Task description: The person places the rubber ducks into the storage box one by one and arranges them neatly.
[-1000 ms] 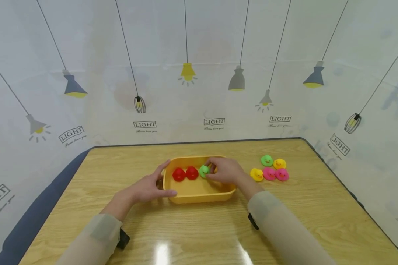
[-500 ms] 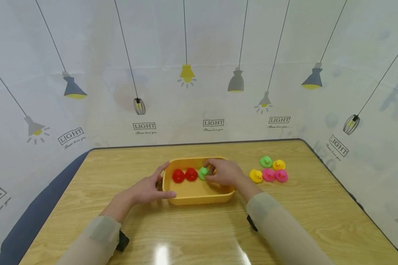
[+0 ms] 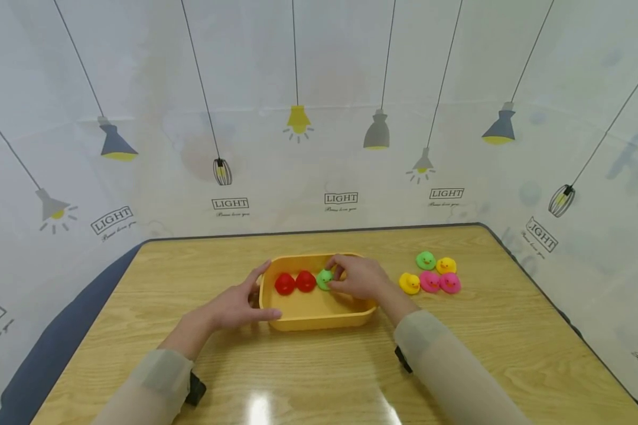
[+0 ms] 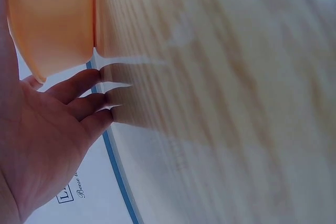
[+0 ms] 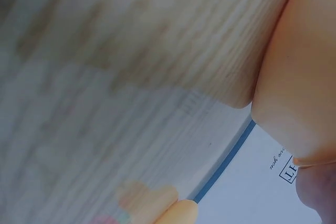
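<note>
A yellow plastic basket (image 3: pixel 319 323) stands on the wooden table. Inside, along its far side, two rounded red toys (image 3: pixel 295 283) sit side by side next to a small green rubber duck (image 3: pixel 324 280). My right hand (image 3: pixel 358 277) reaches in over the basket's right end and pinches the green duck between thumb and fingers. My left hand (image 3: pixel 236 306) spans the left end, thumb straight over the near rim and index finger by the far corner. In the left wrist view, its other fingers (image 4: pixel 86 85) rest extended on the table beside the basket wall (image 4: pixel 55 22).
To the right of the basket is a cluster of rubber ducks: a green one (image 3: pixel 426 260), two yellow ones (image 3: pixel 409 284) and two pink ones (image 3: pixel 450 283). A white curtain printed with lamps (image 3: pixel 319 153) hangs behind the table (image 3: pixel 298 378).
The head view has tilted slightly, so everything sits a little lower and to the left. Both hands, the basket and the toys keep the same places relative to each other.
</note>
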`<state>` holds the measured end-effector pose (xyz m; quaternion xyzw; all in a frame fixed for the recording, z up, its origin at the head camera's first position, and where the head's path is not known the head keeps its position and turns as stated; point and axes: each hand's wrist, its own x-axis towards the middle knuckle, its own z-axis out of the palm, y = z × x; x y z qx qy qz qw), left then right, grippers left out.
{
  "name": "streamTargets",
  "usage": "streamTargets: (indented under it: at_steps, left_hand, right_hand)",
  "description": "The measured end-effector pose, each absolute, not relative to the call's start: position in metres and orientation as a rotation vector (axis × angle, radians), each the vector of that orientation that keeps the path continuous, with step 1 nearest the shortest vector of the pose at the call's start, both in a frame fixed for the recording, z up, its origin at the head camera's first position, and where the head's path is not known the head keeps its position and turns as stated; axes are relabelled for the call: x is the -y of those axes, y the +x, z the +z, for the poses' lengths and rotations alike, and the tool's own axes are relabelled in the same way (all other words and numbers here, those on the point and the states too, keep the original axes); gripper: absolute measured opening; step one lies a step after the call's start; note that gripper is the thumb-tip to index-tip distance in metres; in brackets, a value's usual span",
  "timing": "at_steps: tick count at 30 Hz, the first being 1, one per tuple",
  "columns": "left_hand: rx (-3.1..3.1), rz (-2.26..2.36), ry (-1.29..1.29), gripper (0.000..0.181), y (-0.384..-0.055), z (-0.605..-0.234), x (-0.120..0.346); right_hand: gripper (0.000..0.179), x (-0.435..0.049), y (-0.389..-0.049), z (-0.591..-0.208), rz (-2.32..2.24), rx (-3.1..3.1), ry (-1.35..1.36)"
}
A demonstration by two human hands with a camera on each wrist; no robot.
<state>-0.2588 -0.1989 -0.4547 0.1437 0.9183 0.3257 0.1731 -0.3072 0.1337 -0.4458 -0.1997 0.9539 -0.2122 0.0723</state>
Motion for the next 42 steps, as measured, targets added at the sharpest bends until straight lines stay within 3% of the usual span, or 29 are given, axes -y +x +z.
streamTargets:
  at_steps: [19,26,35,42]
  left_hand:
    - [-2.618,0.904,0.405,0.123,-0.259,-0.455,0.201]
    - [-2.598,0.933,0.398,0.122,-0.260,-0.456,0.200]
    - [-2.607,0.931,0.401,0.123,-0.261,-0.458,0.201]
    - [-2.605,0.926,0.413,0.123,-0.259,-0.455,0.199]
  right_hand:
    - [0.039,-0.132,-0.309,-0.445,-0.654,-2.850,-0.595]
    - [0.041,-0.138,-0.309,-0.443,-0.865,-2.815,-0.640]
    - [0.037,-0.162,-0.306,-0.428,-1.170,-2.722,-0.827]
    - [0.033,-0.196,-0.289,-0.417,-1.212,-2.755,-0.787]
